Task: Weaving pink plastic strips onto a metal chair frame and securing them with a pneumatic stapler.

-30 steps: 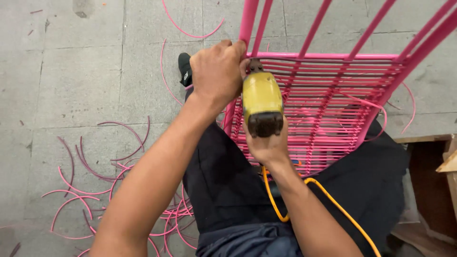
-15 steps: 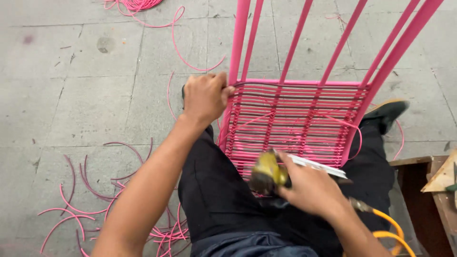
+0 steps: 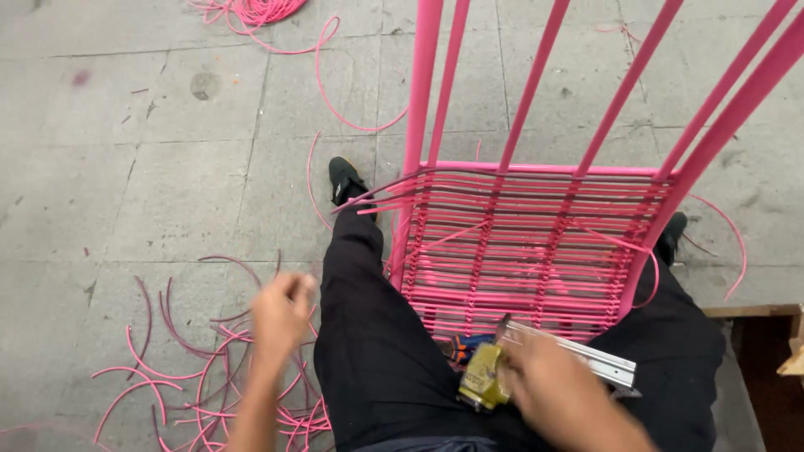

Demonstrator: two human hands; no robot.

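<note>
Woven frame (image 3: 536, 243) stands between the knees; staple gun (image 3: 481, 381) near, under right hand (image 3: 553, 389); cord offcuts (image 3: 193, 377) left, below left hand (image 3: 280, 310).

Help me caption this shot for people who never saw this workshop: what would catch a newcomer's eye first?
The bright pink metal frame with pink cord woven across it fills the centre and right, propped between the seated person's black-trousered legs. At the bottom, the right hand holds a yellow staple gun at the frame's lower edge. The blurred left hand is over loose pink cord offcuts strewn on the grey paved floor at lower left.
</note>
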